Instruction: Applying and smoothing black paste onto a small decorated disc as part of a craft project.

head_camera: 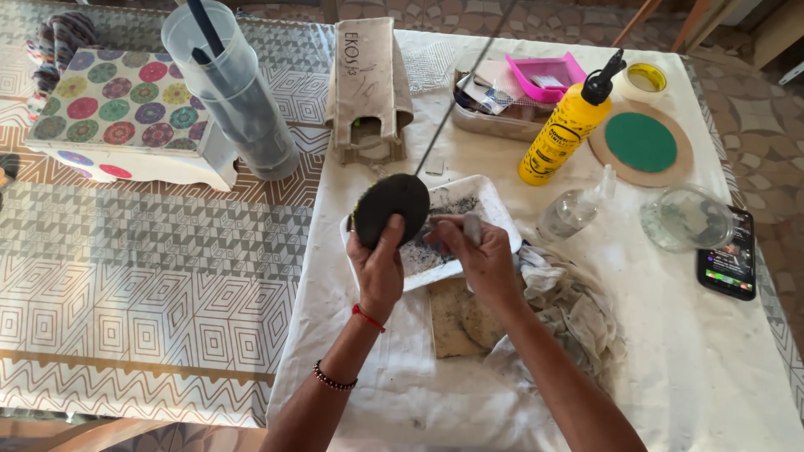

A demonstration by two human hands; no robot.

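At frame centre, left hand [378, 266] grips a dark round disc [391, 208] tilted over the white rectangular tray [494, 214], catching dark crumbs; right hand [479, 251] pinches a small grey tool [472, 228] beside it

bright, even daylight fills the scene, strongest on the white cloth [670, 351] covering the right of the desk, which is nearly washed out. shadows are soft and short, lying close beside the yellow glue bottle [563, 134] and under the forearms. the clear plastic jug [230, 92] shows faint glare. focus is sharp in the middle; the edges bend slightly from the wide lens.
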